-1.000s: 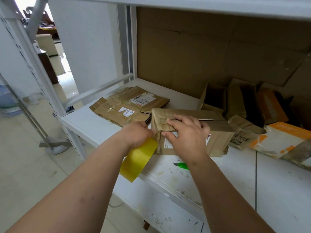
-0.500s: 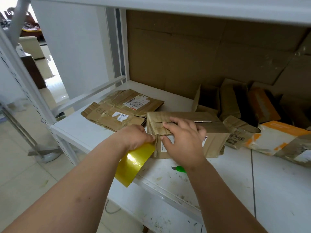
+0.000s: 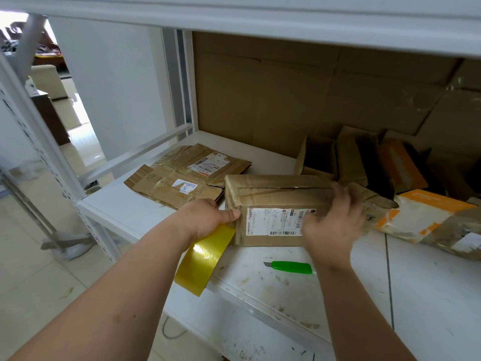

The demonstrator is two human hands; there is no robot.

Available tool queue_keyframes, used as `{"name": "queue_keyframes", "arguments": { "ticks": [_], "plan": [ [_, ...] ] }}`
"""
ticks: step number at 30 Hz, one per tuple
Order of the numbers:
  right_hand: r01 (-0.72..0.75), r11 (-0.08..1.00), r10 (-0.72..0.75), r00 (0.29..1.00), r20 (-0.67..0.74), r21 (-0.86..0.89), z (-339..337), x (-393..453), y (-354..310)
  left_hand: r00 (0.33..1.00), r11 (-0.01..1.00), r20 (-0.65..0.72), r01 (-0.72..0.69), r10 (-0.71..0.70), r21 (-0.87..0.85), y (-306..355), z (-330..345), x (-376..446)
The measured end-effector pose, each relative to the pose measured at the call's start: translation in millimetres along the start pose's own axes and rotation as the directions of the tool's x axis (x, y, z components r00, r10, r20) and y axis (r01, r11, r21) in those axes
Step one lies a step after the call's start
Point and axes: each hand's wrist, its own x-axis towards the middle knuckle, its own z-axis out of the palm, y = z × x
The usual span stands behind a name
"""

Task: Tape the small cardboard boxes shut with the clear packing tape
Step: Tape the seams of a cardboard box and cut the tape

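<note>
On the white shelf [image 3: 429, 295], near its front edge, a small cardboard box [image 3: 270, 196] is being worked, lying on its side with the printed shipping label [image 3: 276, 221] turned toward the camera. Barcodes can be seen on that label along its right and bottom edges, but the printed text is too small to be read. The left hand [image 3: 205, 217] is seen at the box's left end, thumb pressed against the corner beside the label, the other fingers curled around a roll of packing tape [image 3: 204, 259], which looks yellowish and glossy and hangs below the hand, off the shelf's front edge. The right hand [image 3: 335, 222] is blurred with motion at the box's right end; its fingers are spread and laid against the cardboard, and nothing is gripped. A seam along the top of the box is seen as a dark line between the flaps, and shiny tape is already visible over the left corner. A green utility knife [image 3: 290, 267] is left lying on the shelf just in front of the box, blade tip pointing left. Behind and to the left, flattened boxes [image 3: 182, 175] are stacked, each carrying a white label; a barcode and a small blue mark can be made out, the wording cannot. At the right, an orange-and-white parcel [image 3: 426, 214] is lying beside more crumpled cartons [image 3: 364, 160], with brown cardboard sheeting lining the back.
</note>
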Motion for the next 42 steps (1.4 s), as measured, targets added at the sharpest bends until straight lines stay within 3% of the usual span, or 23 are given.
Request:
{"name": "queue_keyframes", "arguments": {
  "ticks": [2,4,11,17,20,23,28,34,42],
  "plan": [
    [-0.189,0.969,0.179,0.981,0.077,0.156,-3.8,5.7,5.9,1.000,1.000,-0.017,0.002,-0.002,0.000,0.4,1.1,0.1],
    [-0.298,0.904,0.251,0.950,0.185,0.307,-4.8,8.0,9.6,0.999,1.000,-0.034,0.001,-0.001,0.006,2.4,2.9,-0.7],
    [-0.219,0.901,0.156,0.969,0.193,0.374,-3.9,-1.1,24.2,0.998,1.000,-0.070,-0.003,0.003,-0.005,2.4,8.0,-3.1],
    [-0.260,0.838,0.132,0.950,0.284,0.480,-10.9,-3.9,26.7,0.997,0.973,-0.056,-0.059,0.047,-0.224,-3.6,12.2,-15.7],
    [-0.244,0.853,0.007,0.889,0.457,0.462,-13.2,-0.6,22.6,0.998,0.955,-0.032,-0.064,0.057,-0.289,1.6,18.2,-24.5],
    [-0.185,0.908,-0.056,0.836,0.546,0.377,-19.1,3.3,21.9,0.997,0.947,-0.055,-0.066,0.052,-0.314,0.5,23.2,-30.9],
    [-0.264,0.825,-0.193,0.699,0.689,0.499,-30.0,9.6,24.9,0.996,0.917,-0.078,-0.078,0.051,-0.391,-2.1,24.3,-47.5],
    [-0.153,0.801,-0.261,0.781,0.568,0.579,-40.3,-3.2,16.9,0.992,0.872,-0.127,-0.081,0.022,-0.483,-0.5,20.5,-70.8],
    [-0.002,0.826,-0.212,0.925,0.314,0.564,-79.8,-10.1,24.6,0.982,0.813,-0.059,-0.180,0.177,-0.554,27.1,15.5,-105.9]
  ]
}}
